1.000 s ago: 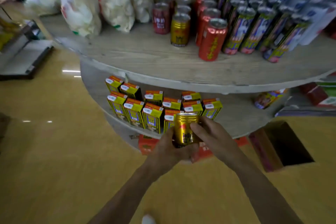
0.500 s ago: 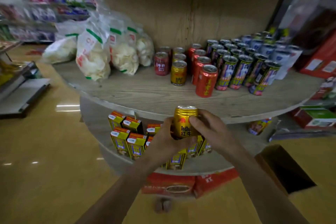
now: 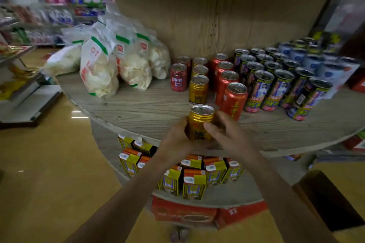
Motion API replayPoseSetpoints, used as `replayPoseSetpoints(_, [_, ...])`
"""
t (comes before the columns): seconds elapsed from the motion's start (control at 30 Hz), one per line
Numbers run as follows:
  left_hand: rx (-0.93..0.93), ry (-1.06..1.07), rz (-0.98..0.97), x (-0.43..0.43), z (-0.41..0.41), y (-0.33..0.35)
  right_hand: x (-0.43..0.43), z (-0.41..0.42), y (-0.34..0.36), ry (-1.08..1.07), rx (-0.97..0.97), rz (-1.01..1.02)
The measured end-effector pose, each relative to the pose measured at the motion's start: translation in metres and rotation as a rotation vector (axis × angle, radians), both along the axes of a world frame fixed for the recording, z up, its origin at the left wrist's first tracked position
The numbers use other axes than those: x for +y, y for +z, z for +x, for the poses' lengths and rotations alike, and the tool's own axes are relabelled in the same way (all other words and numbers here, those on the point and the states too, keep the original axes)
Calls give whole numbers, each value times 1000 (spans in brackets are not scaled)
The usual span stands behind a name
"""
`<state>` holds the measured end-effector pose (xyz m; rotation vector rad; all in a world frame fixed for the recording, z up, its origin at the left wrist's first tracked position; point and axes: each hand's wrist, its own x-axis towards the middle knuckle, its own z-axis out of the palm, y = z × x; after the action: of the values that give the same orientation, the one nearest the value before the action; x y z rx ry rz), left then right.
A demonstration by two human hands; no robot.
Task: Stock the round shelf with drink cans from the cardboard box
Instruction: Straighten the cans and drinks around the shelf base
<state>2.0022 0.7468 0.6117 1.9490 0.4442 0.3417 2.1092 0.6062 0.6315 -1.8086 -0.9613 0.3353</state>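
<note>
Head camera looks down on a gold can (image 3: 201, 122) held between both hands above the front edge of the round shelf (image 3: 146, 110). The left hand (image 3: 174, 139) wraps the can's left side with curled fingers. The right hand (image 3: 227, 134) grips it from the right, the thumb lying across the front of the label and the fingers bending round the back. Both palms cover the can's base, so I cannot tell whether it touches the board.

The can stands upright, its long axis vertical, the silver pull-tab lid facing up and the printed label turned toward the camera.

Just behind it stands a file of matching gold cans (image 3: 198, 89) running back toward the wooden core. Left of that file is a short red milk can (image 3: 178, 80); right of it runs a row of taller red cans (image 3: 233, 100), the nearest one just beside the right hand's fingers. Further right are dark printed cans (image 3: 262, 89) packed in rows. Bags of white crisps (image 3: 98, 69) lean at the shelf's left. On the lower tier, under the forearms, stand yellow drink cartons (image 3: 193, 181). The cardboard box (image 3: 325, 199) sits open on the floor at lower right.
</note>
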Motion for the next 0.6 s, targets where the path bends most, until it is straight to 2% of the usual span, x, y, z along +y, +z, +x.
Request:
replayPoseSetpoints(0.27, [25, 60, 78, 19, 34, -2, 20, 32, -8, 19, -6, 4])
replayPoseSetpoints(0.6, [-31, 93, 135, 33, 56, -5, 39, 46, -16, -9, 14, -31])
